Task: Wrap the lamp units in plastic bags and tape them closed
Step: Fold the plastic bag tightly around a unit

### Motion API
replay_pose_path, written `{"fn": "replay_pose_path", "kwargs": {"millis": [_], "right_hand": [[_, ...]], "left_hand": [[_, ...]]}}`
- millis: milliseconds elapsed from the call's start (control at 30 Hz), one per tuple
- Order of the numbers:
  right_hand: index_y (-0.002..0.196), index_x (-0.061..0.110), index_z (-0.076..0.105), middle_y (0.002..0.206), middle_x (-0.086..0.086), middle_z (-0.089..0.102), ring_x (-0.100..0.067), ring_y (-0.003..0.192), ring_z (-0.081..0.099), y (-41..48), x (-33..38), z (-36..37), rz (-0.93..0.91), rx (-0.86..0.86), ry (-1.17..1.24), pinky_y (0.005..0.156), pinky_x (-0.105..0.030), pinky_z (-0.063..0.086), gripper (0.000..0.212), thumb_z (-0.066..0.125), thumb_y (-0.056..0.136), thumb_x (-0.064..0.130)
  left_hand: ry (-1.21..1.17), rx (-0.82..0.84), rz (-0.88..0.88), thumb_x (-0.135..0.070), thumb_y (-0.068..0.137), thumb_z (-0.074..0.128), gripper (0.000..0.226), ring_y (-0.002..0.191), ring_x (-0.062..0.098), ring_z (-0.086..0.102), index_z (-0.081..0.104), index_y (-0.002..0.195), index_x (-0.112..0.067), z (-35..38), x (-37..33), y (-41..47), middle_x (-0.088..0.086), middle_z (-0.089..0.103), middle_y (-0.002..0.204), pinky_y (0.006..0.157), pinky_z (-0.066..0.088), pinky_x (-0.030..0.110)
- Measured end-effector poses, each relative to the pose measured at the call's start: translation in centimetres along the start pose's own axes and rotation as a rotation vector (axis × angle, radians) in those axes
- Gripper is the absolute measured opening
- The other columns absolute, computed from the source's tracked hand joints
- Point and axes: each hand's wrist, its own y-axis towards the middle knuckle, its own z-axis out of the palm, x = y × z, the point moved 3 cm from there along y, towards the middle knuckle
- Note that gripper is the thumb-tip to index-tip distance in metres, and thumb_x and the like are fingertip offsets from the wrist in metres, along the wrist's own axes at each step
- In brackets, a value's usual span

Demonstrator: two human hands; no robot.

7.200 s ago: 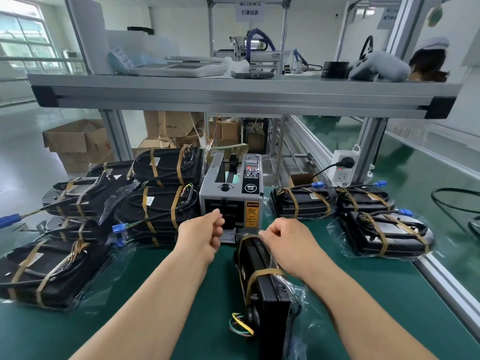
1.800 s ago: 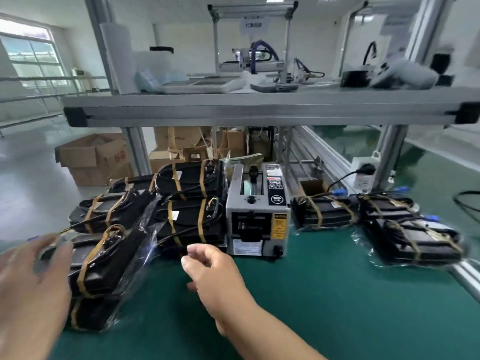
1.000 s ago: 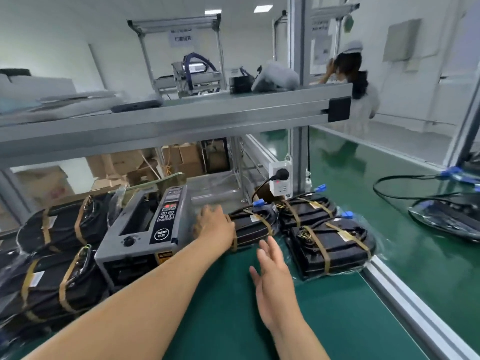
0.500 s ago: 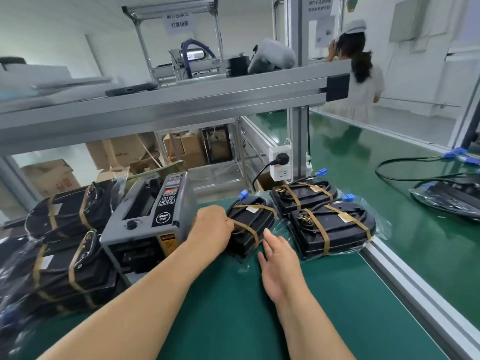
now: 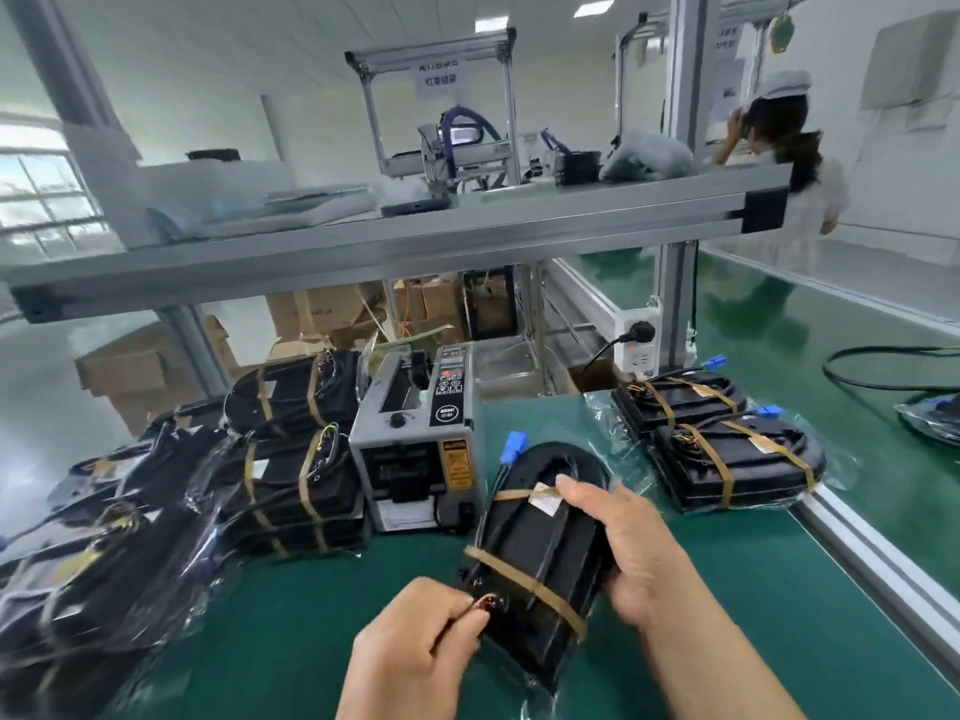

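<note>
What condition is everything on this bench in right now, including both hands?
Held lamp unit: bagged, two tape bands across it, held by both hands.
Left hand: pinches the wires at its near end.
Right hand: grips its right side.
Two lamp units on the right: bagged, taped, lying flat.
Left pile of lamp units: bagged, taped, stacked.
Tape dispenser: upright, behind the held unit.
Power plug: in its socket.

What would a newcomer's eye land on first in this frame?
The hands low in the middle draw the eye: the right hand grips a black lamp unit banded with tan tape, while the left hand pinches the wires at its near end. Behind stands a grey tape dispenser, with a pile of wrapped units at its left and two wrapped units at the right.
</note>
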Motion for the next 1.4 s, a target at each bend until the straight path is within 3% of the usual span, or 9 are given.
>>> {"fn": "replay_pose_path", "kwargs": {"millis": [133,333,433,533,633,767,933,1233,1400], "right_hand": [[0.108,0.022,0.07,0.092,0.0,0.079,-0.015,0.085,0.076,-5.2,-0.4,1.7,-0.259,-0.015,-0.263,0.075,-0.028,0.056,0.042,0.087,0.07,0.014],[0.103,0.044,0.07,0.093,0.017,0.077,0.0,0.087,0.072,-9.9,-1.0,4.0,-0.512,0.08,-0.541,0.071,-0.005,0.048,0.045,0.078,0.061,0.028],[0.103,0.05,0.068,0.097,0.015,0.077,-0.002,0.09,0.073,-10.7,-1.5,5.3,-0.557,0.175,-0.601,0.074,-0.006,0.049,0.05,0.079,0.057,0.033],[0.104,0.05,0.067,0.099,0.014,0.077,-0.003,0.091,0.073,-10.9,-1.8,6.0,-0.563,0.233,-0.606,0.076,-0.008,0.05,0.051,0.079,0.056,0.039],[0.107,0.044,0.068,0.102,0.011,0.077,-0.005,0.094,0.073,-10.7,-1.9,6.1,-0.568,0.265,-0.637,0.077,-0.011,0.051,0.052,0.081,0.059,0.033],[0.11,0.044,0.067,0.102,0.011,0.076,-0.005,0.094,0.072,-10.7,-1.9,5.9,-0.579,0.3,-0.719,0.078,-0.013,0.05,0.053,0.079,0.06,0.032],[0.118,0.042,0.065,0.108,0.01,0.074,-0.006,0.1,0.071,-11.0,-2.4,6.3,-0.535,0.404,-0.806,0.083,-0.011,0.049,0.061,0.077,0.064,0.015],[0.119,0.044,0.066,0.112,0.008,0.075,-0.008,0.105,0.071,-11.4,-3.0,6.4,-0.526,0.435,-0.814,0.088,-0.016,0.051,0.061,0.079,0.067,0.015],[0.114,0.069,0.056,0.113,0.037,0.066,0.014,0.106,0.062,-12.1,-3.0,7.2,-0.584,0.38,-0.837,0.085,-0.002,0.045,0.064,0.084,0.063,0.042]], "left_hand": [[0.036,-0.006,0.116,-0.019,0.064,0.093,0.029,0.057,-0.002,0.061,0.068,0.058,-0.033,-1.4,0.6,-2.7,-0.02,0.063,0.063,0.054,0.051,0.022],[-0.234,-0.002,-0.024,-0.041,0.062,0.08,0.009,0.065,0.003,0.066,0.074,0.068,-0.041,-3.7,1.9,-2.9,-0.013,0.07,0.069,0.06,0.048,0.012],[-0.306,-0.121,0.022,-0.047,0.066,0.076,0.026,0.085,0.001,0.064,0.072,0.092,-0.047,-6.0,0.7,0.1,-0.017,0.07,0.091,0.073,0.045,0.007],[-0.219,0.046,0.166,-0.053,0.07,0.075,0.048,0.112,0.006,0.057,0.063,0.117,-0.048,-7.1,-0.9,2.8,-0.02,0.061,0.116,0.091,0.042,0.012],[-0.214,0.114,0.23,-0.044,0.07,0.08,0.044,0.121,0.014,0.052,0.069,0.112,-0.044,-7.6,-1.2,4.0,-0.019,0.06,0.116,0.099,0.042,0.022],[-0.438,0.225,0.179,-0.033,0.071,0.08,0.02,0.104,0.019,0.065,0.079,0.09,-0.025,-7.8,-1.4,3.8,-0.002,0.069,0.1,0.09,0.052,0.031],[-0.584,0.26,0.048,-0.011,0.082,0.073,0.009,0.058,0.002,0.061,0.074,0.073,-0.011,-8.3,-2.3,4.3,0.0,0.069,0.071,0.051,0.045,0.01],[-0.524,0.297,0.021,-0.01,0.091,0.067,0.013,0.072,0.005,0.068,0.074,0.08,-0.011,-8.8,-2.8,5.2,-0.001,0.074,0.078,0.067,0.05,0.014],[-0.556,0.367,0.094,-0.013,0.092,0.064,0.014,0.08,0.01,0.067,0.071,0.086,-0.003,-8.6,-3.5,5.0,0.0,0.07,0.082,0.075,0.051,0.02]]}}
